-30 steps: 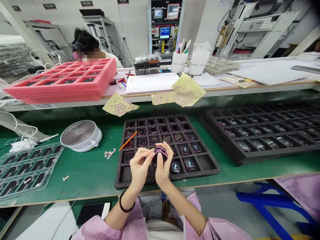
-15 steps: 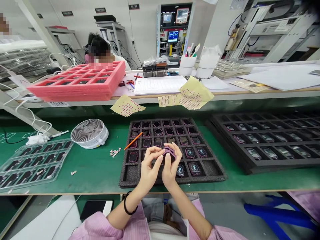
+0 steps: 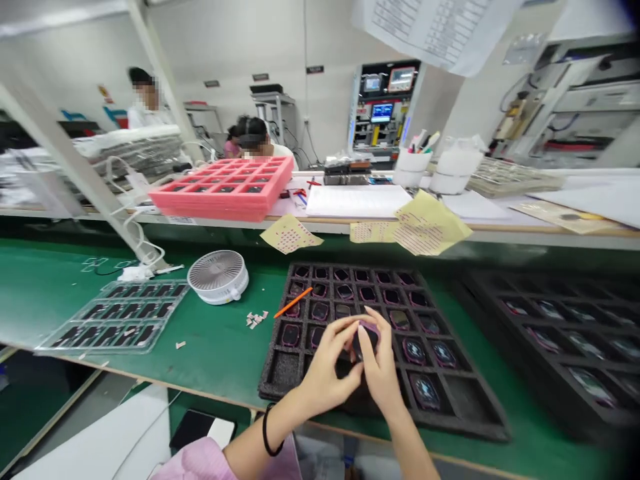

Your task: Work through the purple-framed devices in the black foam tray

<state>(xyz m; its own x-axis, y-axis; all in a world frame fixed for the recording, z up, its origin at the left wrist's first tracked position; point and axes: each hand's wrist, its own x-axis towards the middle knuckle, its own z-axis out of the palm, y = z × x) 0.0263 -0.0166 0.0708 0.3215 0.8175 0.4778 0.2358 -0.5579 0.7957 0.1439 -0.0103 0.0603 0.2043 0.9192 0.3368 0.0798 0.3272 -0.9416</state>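
Observation:
Between my hands, above the black foam tray (image 3: 284,375), is a smartwatch (image 3: 369,339) with a purple frame and dark face. The fingers of my left hand (image 3: 326,363) curl round its left side. My right hand (image 3: 384,373) grips it from the right, thumb laid across the face. Purple-framed watches fill many of the tray's pockets; a few, such as the lit watch (image 3: 425,390), show a dial. An orange stick (image 3: 293,303) lies across the tray's left edge. My fingers hide part of the held watch.
A white fan (image 3: 218,277) and small paper bits (image 3: 257,319) lie left of the tray. Farther left sits a clear plastic tray (image 3: 120,343) of dark parts. Stacked black trays (image 3: 493,333) stand right. On the shelf are a pink foam tray (image 3: 215,208) and pen cups. People sit and stand beyond.
The view has swung left and up, so the bench shows lower and farther right. The watch has turned in my hands: its dark face now shows. Both hands still hold it.

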